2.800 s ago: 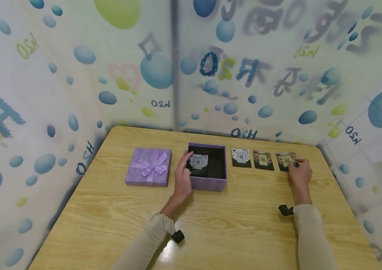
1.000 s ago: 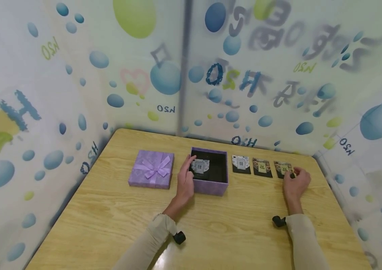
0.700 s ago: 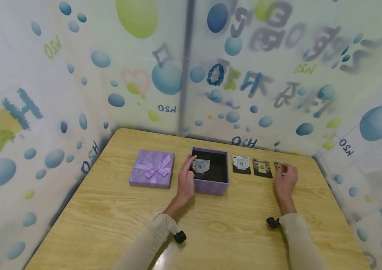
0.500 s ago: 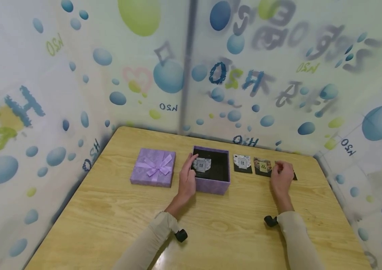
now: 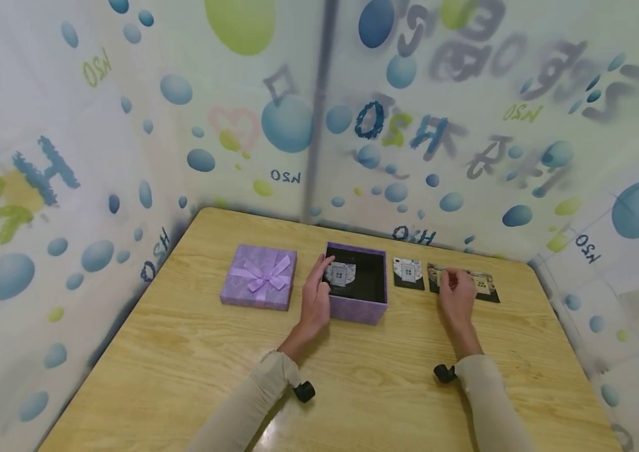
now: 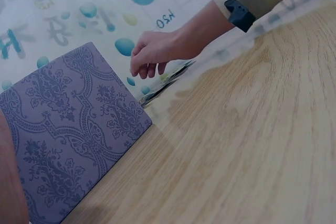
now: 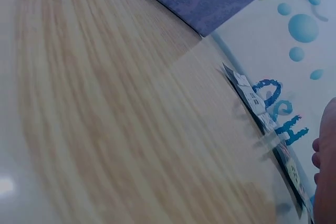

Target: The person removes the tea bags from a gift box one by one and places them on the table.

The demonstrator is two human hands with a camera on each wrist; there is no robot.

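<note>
My left hand rests along the left wall of the purple box, fingers straight, one fingertip at the rim. Inside the black-lined box lies a flat square packet with a grey and white print. To the right, my right hand is over the middle packet, partly covering it. In the left wrist view this hand hovers above the packets with loosely curled fingers and nothing visible in them. The right packet has a brown print; the left packet is grey and white.
A purple box lid with a ribbon bow lies left of the box. The wooden table meets a patterned curtain at its back edge. Black cameras are worn at both wrists.
My right hand has let go of the right packet and moved left over the middle one, uncovering the right packet. The left hand stays at the box. The head view has shifted a little.
</note>
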